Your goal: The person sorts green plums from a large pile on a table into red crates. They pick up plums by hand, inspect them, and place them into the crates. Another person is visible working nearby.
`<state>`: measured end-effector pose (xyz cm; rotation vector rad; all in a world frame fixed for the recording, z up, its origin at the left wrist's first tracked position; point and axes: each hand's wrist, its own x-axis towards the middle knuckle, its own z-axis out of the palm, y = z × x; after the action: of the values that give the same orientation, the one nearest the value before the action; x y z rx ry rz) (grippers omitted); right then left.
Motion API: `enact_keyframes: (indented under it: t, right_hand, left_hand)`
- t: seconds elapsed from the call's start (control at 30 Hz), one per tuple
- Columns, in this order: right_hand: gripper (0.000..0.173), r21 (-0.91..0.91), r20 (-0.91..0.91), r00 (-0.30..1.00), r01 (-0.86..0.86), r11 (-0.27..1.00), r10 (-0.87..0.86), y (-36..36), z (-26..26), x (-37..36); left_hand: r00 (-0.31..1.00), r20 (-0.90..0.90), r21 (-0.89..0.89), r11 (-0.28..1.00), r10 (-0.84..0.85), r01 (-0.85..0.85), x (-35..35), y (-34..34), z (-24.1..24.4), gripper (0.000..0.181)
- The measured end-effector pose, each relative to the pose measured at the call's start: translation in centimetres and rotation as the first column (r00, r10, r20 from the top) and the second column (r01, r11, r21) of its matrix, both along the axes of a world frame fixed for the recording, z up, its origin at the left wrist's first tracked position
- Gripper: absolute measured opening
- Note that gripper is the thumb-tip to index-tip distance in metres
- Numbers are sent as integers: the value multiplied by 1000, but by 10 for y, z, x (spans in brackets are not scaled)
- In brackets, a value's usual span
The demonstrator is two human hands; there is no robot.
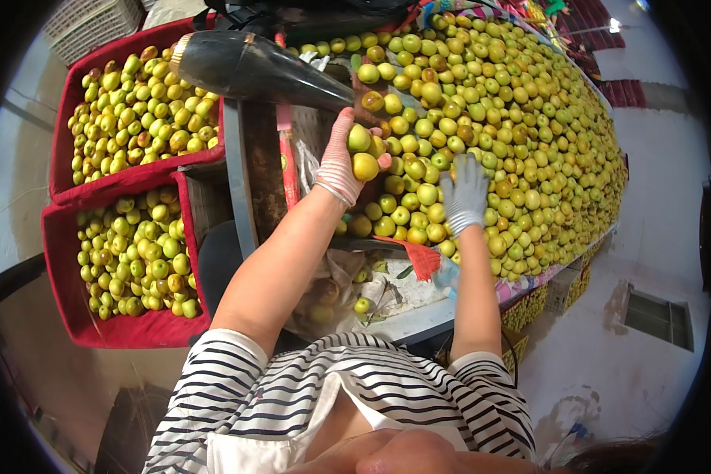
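Note:
A broad heap of green-yellow jujube fruits (533, 136) covers the table before me, some with brown patches. My left hand (345, 160), in a pink-and-white striped glove with bare fingertips, is turned up at the heap's left edge and holds several fruits (365, 167) in its palm and fingers. My right hand (467, 192), in a grey glove, lies palm down on the heap with its fingers spread; whether a fruit is under it is hidden. Above my left hand, a dark tapered tube (260, 68) slants down, its narrow end close to my fingertips.
Two crates with red cloth linings (53, 249) (65, 142) stand on the left, holding similar fruits. White plastic crates (95, 29) are stacked behind them. An orange-red cloth (420, 258) hangs at the heap's near edge, beside a white surface (415, 296) with leaves and loose fruits.

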<state>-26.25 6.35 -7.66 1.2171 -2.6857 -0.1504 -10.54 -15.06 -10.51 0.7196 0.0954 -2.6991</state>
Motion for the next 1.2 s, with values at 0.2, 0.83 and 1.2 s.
enact_keyframes:
  t: [0.2, 0.83, 1.2]
  right_hand:
    - [56, 33, 14, 999, -40, 999, 40, -34, 4, 59]
    - [29, 354, 226, 960, 75, 932, -163, -108, -17, 39]
    - [30, -352, 880, 249, -228, 908, 403, -190, 31, 142]
  left_hand:
    - [985, -161, -6, 998, -61, 61, 1, -8, 1, 50]
    - [759, 462, -207, 888, 459, -411, 385, -77, -43, 57]
    - [692, 420, -31, 771, 588, -636, 428, -20, -118, 70]
